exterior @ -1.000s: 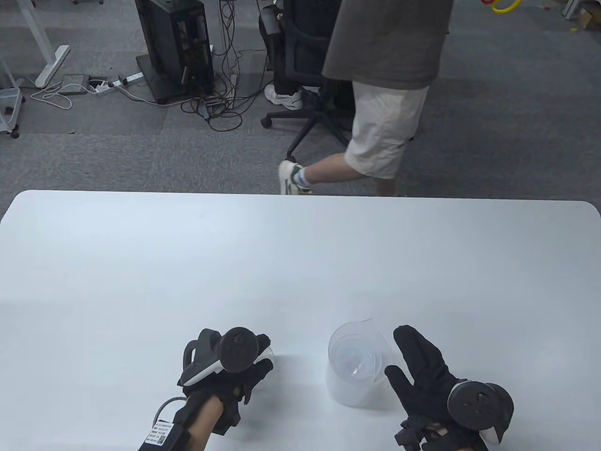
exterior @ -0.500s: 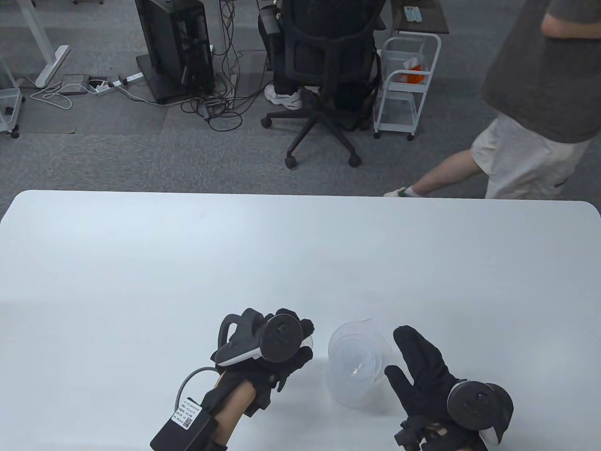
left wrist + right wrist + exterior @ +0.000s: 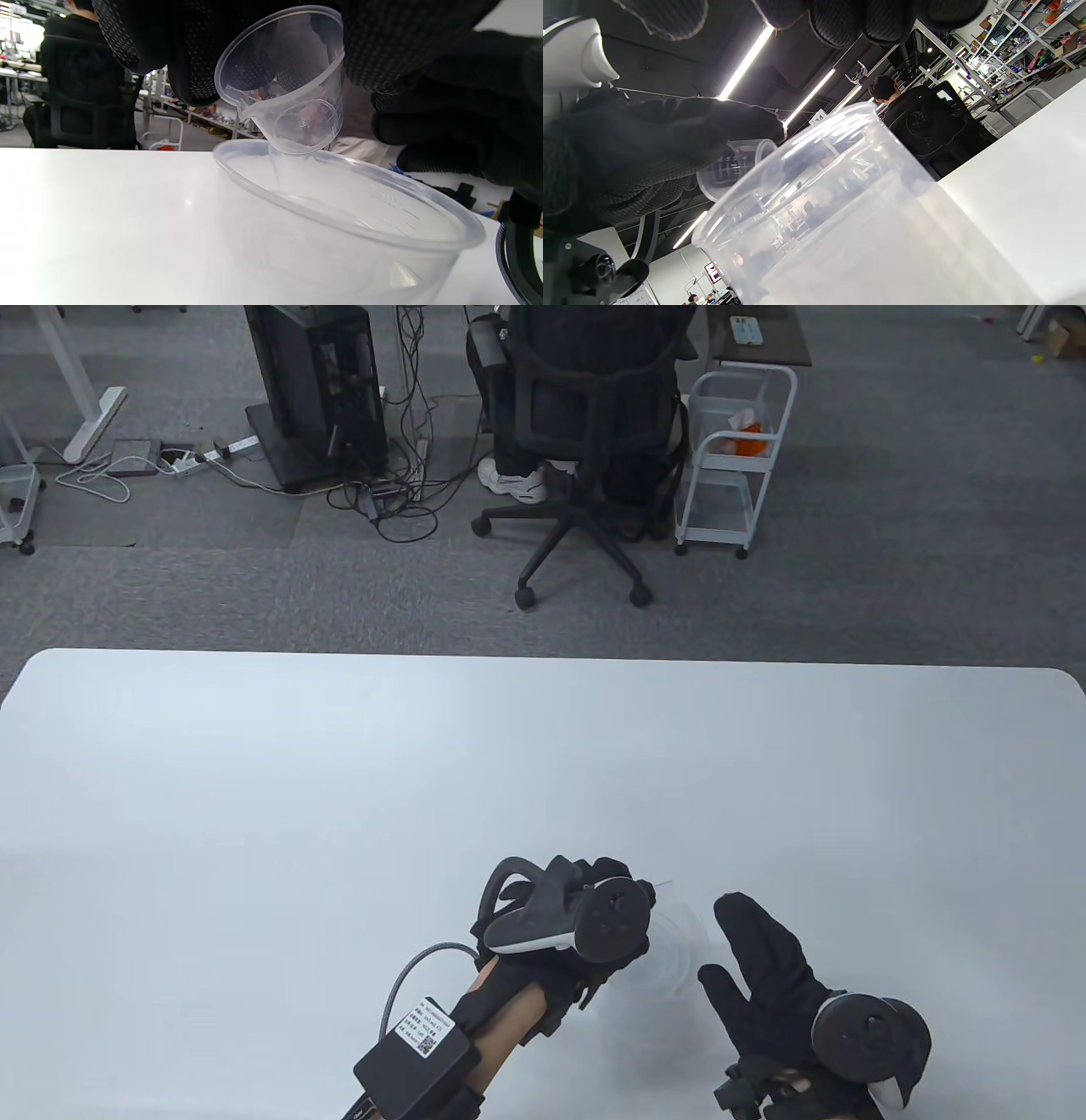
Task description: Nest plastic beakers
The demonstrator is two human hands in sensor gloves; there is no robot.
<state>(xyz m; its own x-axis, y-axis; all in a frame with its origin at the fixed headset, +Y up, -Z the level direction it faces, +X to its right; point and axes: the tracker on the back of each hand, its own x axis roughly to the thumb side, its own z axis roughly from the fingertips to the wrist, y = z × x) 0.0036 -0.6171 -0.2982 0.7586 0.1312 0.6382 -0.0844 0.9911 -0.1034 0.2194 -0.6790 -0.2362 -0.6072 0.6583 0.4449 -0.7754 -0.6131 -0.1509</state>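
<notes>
A large clear plastic beaker (image 3: 670, 959) stands upright near the table's front edge, with smaller clear beakers nested inside it. It fills the left wrist view (image 3: 339, 224) and the right wrist view (image 3: 848, 220). My left hand (image 3: 619, 916) grips a small clear beaker (image 3: 288, 84) and holds it tilted just above the large beaker's rim; it also shows in the right wrist view (image 3: 734, 169). My right hand (image 3: 755, 959) is open, fingers spread, right beside the large beaker's right side; I cannot tell if it touches it.
The white table (image 3: 424, 780) spreads wide to the left, right and back. Beyond its far edge are an office chair (image 3: 585, 449), a white cart (image 3: 730, 466) and a computer tower (image 3: 314, 390) on the carpet.
My left hand has moved right with the small beaker, from left of the large beaker to above its rim. My right hand has stayed still. A person walking behind the table has left the view.
</notes>
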